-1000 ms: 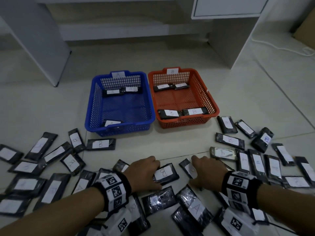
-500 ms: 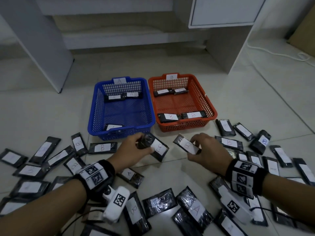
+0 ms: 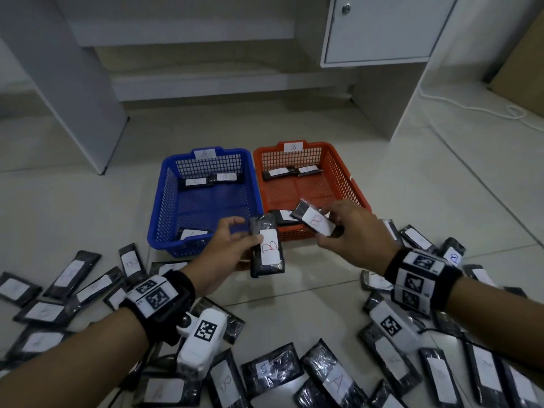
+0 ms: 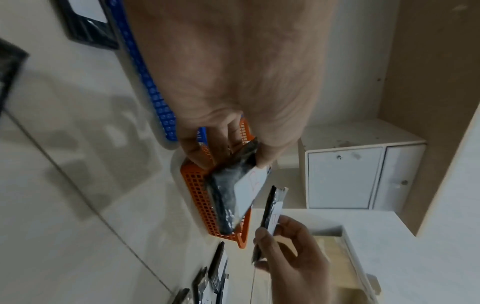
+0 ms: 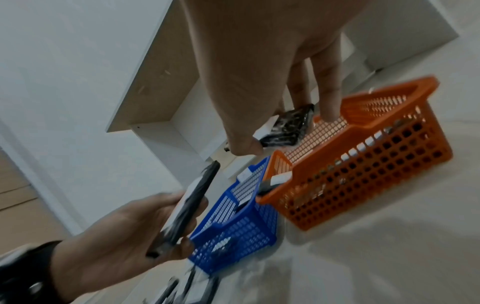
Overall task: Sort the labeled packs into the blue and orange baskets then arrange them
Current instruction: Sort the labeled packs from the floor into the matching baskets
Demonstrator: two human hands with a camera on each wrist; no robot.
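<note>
Head view: both hands up off the floor, each grasping a black pack w/ a white label marked B. Left hand grips the left-hand pack by its long edge, thumb on the label, pack roughly upright, label facing the camera. Right hand pinches the right-hand pack tilted, just right of the other pack, the two near each other but apart. Blue basket, tagged A, sits ahead of the left hand; orange basket, tagged B, ahead of the right hand, right-hand pack over its near rim. Both baskets side by side, touching, each w/ a few packs inside along far and near walls. Loose packs lie scattered on the floor below and to both sides of the hands; several labels too blurred to read.
</note>
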